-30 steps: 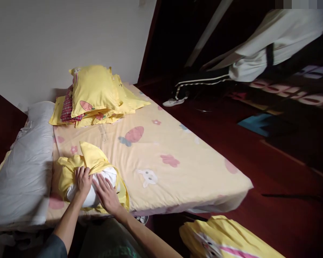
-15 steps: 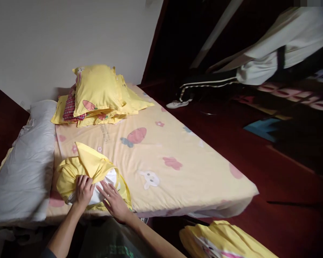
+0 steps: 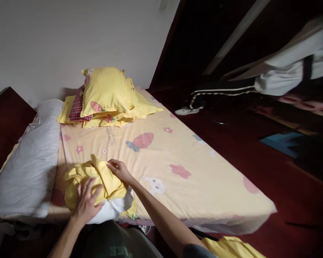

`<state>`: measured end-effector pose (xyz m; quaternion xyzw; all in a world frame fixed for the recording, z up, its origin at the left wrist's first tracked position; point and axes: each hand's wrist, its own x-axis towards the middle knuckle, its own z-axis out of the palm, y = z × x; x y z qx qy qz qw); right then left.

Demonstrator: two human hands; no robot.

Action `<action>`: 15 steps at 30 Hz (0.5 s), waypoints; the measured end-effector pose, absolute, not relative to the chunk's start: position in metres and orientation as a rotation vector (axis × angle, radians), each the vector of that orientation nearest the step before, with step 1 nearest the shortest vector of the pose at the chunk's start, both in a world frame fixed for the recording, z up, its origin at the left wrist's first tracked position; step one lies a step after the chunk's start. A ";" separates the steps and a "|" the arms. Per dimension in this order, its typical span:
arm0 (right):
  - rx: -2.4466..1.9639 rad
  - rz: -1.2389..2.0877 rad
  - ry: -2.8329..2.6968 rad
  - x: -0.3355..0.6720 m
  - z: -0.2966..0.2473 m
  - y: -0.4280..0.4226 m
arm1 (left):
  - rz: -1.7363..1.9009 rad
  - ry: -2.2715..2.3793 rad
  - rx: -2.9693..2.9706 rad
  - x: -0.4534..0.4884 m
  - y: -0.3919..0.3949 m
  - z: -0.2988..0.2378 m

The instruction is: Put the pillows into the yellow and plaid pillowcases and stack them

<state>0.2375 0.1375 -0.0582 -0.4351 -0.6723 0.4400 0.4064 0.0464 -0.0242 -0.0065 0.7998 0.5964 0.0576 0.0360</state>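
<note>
At the bed's near edge lies a yellow pillowcase (image 3: 83, 170), bunched around a white pillow (image 3: 110, 211) whose near end sticks out. My left hand (image 3: 88, 202) rests on the bundle with its fingers spread, touching both cloth and pillow. On the bundle's far right side, my right hand (image 3: 120, 169) is closed on a raised fold of the pillowcase. Under the bundle, a yellow flap shows at the right; the pillow's far part is hidden inside the cloth.
The bed (image 3: 204, 186) has a peach sheet with carrots and flowers. A long white pillow (image 3: 29, 161) lies along its left side. Yellow pillows (image 3: 107, 91) are stacked at the far end with a red plaid cloth (image 3: 76, 107). A person's leg (image 3: 223, 91) shows beyond. More yellow cloth (image 3: 231, 247) lies below right.
My right hand has moved from the white pillow to the pillowcase's far edge and gripped it. My left hand has opened out on the bundle. The view has shifted slightly left.
</note>
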 end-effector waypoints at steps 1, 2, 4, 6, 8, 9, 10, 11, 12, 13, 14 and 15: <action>-1.110 1.103 -1.674 0.244 -0.059 0.133 | 0.196 1.938 2.404 0.038 -0.024 -0.008; -1.130 1.085 -1.646 0.252 -0.059 0.129 | 0.197 2.011 2.357 0.032 -0.023 -0.011; -1.170 1.052 -1.594 0.272 -0.058 0.123 | 0.171 2.071 2.278 0.023 -0.019 -0.019; -1.199 1.030 -1.552 0.291 -0.057 0.115 | 0.158 2.130 2.184 0.018 -0.013 -0.030; -1.218 1.023 -1.523 0.307 -0.057 0.102 | 0.192 2.255 2.074 0.014 -0.005 -0.040; -1.225 1.022 -1.514 0.313 -0.058 0.094 | 0.224 2.320 2.033 0.011 -0.001 -0.043; -1.231 1.024 -1.512 0.318 -0.061 0.086 | 0.262 2.374 2.005 0.008 0.002 -0.045; -1.237 1.031 -1.516 0.323 -0.065 0.079 | 0.309 2.416 1.989 0.005 0.005 -0.047; -1.239 1.044 -1.526 0.327 -0.070 0.072 | 0.369 2.447 1.982 0.002 0.008 -0.047; -1.238 1.061 -1.542 0.331 -0.076 0.067 | 0.441 2.465 1.983 0.000 0.009 -0.046; -1.241 1.081 -1.560 0.334 -0.083 0.064 | 0.528 2.472 1.993 -0.001 0.010 -0.044; -1.252 1.107 -1.576 0.336 -0.091 0.063 | 0.631 2.470 2.014 -0.001 0.010 -0.041</action>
